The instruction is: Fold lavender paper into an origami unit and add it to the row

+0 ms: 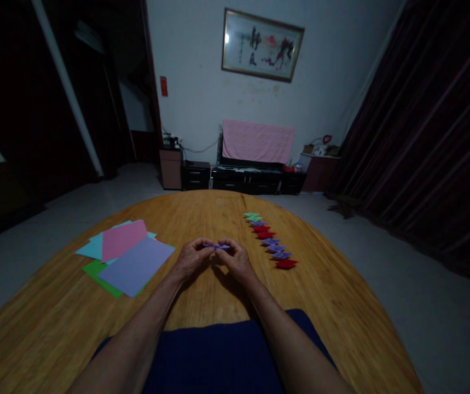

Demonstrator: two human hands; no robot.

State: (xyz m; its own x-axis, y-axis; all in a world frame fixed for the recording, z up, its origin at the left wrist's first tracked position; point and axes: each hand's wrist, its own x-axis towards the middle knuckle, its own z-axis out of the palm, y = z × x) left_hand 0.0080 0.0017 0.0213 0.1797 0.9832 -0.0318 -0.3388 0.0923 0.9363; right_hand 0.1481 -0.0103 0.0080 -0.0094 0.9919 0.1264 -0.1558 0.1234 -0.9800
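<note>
Between my two hands is a small purple folded paper piece [217,247], held just above the wooden table. My left hand [192,257] pinches its left end with thumb and fingers. The right end is pinched by my right hand [235,258]. To the right, a slanting row of small folded paper pieces runs away from me: a red one [286,264] nearest, then purple ones [276,249], red ones [263,232] and green ones [252,216] farthest. At the left lie loose paper sheets, with a lavender sheet [138,266] on top, a pink sheet [123,239] and a green sheet [102,278].
The round wooden table [325,312] fills the foreground, its curved edge all around. Beyond it, a low black cabinet [245,179] stands by the wall under a pink cloth [257,141]. A dark curtain [427,126] hangs at the right.
</note>
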